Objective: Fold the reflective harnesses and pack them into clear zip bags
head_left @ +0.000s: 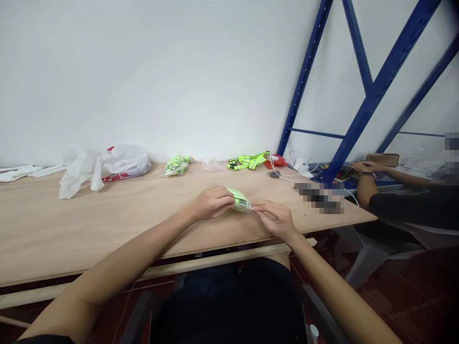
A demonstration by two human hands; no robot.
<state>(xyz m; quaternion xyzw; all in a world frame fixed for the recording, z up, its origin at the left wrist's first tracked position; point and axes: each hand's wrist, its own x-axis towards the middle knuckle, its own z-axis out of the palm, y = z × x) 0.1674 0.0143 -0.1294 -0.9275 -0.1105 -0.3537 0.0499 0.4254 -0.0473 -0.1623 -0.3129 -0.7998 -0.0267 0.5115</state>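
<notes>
1. The clear packet with yellow-green reflective webbing inside is held between the two hands, just above or on the near part of the bench; which of the two I cannot tell.
2. At the packet's left end, the left hand grips it, fingers curled over the plastic.
3. At the packet's right end, the right hand pinches the plastic edge between thumb and fingers.
4. Behind the packet, toward the wall, lies a crumpled clear bag; behind and left, a bagged green bundle.
5. Behind and right of the packet lies a loose green harness, a red item just beside it.
6. Well left of the packet sits a white shopping bag with red lettering.
7. Far right of the packet, past a blue frame, a co-worker's wristbanded arm reaches forward.
</notes>
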